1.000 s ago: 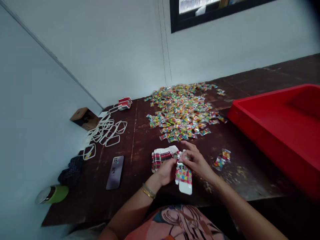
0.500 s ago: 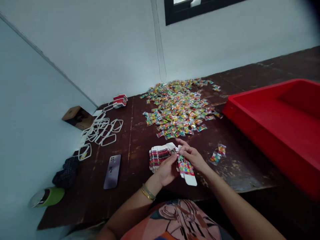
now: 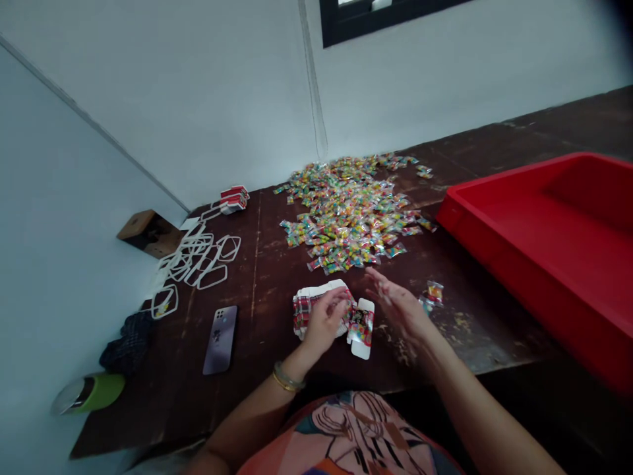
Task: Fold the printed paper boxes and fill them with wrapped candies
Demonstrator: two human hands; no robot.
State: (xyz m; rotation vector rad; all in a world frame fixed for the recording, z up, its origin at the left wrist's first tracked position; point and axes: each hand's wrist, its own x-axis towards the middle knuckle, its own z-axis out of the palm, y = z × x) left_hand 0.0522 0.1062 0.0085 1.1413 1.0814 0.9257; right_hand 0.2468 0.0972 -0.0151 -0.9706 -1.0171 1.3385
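My left hand [image 3: 326, 322] is over a stack of folded printed candy boxes [image 3: 304, 310] with a red plaid pattern. Its fingers are loosely bent and apart, and no box is gripped in them. Just right of it, a single small candy box [image 3: 362, 326] lies on the table with white end flaps spread out. My right hand [image 3: 399, 309] is raised to the right of that box, slightly blurred, with its fingers stretched out and nothing in them. Beside its wrist lie two small candy packets [image 3: 435, 291], one partly covered by the hand.
A wide heap of candy packets [image 3: 346, 211] spreads toward the wall. The large red tray [image 3: 534, 284] stands at right. On the left are white looped frames [image 3: 212, 277], a phone [image 3: 220, 340], a cardboard box [image 3: 148, 232], red-and-white boxes [image 3: 234, 199], dark cloth [image 3: 126, 343] and a green container [image 3: 105, 390].
Both hands have let go of the single candy box, which now lies on the table. My right hand has moved right and opened; my left has shifted over the stack.
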